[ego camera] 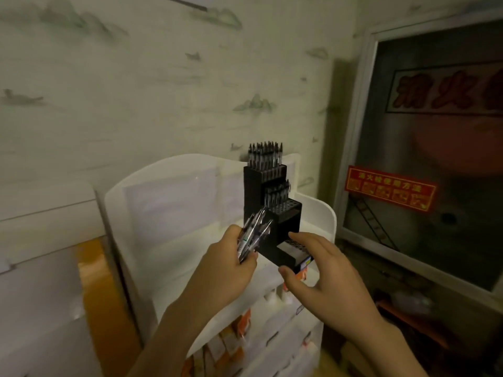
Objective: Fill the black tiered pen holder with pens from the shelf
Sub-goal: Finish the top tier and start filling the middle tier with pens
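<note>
Clutching pens (251,233), left hand (233,254) beside pen holder (275,210).

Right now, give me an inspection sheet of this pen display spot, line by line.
Surface: white display stand, top shelf carries the holder.
Job's things: black tiered pen holder; top tier and middle tier hold pens, lower tiers show open holes. Bundle of pens in hand beside it.
Clutter: orange-and-white boxes on the lower shelves.
Grippers: left hand grips the pen bundle; right hand has fingers and thumb at the holder's lowest tier.
Cables: nothing seen.
Surroundings: patterned wallpaper; metal cabinet door with red notice.
</note>
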Demonstrator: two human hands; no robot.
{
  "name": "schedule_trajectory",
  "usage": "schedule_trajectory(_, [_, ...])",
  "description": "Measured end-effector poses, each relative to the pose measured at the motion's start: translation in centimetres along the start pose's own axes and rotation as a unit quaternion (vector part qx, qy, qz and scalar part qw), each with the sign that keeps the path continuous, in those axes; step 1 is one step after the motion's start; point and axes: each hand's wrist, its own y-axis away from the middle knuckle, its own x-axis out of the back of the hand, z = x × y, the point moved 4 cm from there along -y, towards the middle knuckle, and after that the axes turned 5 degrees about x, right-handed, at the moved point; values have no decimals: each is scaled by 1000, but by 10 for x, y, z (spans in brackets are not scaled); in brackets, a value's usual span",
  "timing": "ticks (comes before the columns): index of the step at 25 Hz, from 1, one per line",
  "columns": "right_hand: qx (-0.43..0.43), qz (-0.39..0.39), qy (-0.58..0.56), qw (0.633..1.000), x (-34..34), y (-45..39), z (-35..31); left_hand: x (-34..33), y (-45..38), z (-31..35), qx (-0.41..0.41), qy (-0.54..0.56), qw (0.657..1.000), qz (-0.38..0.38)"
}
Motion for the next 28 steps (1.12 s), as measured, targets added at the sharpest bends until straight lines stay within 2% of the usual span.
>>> schedule_trajectory(5, [-17,6,-21,1000,4,-20,62,-56,-44,16,-6,10,999,-39])
schedule_trajectory(11, [-2,-16,-58,998,-23,-84,121,-106,-119,4,-18,27,999,-43])
schedule_trajectory(14, [-24,-2,-149,989,-36,-129,141,-122,-158,-3,-4,35,998,-49])
schedule_trajectory(16, [-64,5,-253,965,-52,-159,157,-133,-185,-9,3,29,998,-51])
schedule_trajectory(20, [-147,-34,-410,900,-85,-195,187,-152,-223,-22,29,-9,999,-44])
schedule_trajectory(24, [-198,-68,-498,842,-106,-219,209,-162,-245,-31,46,-24,998,-28])
schedule_trajectory(28, [-190,-71,-547,812,-110,-250,224,-167,-266,-33,57,-22,998,-11])
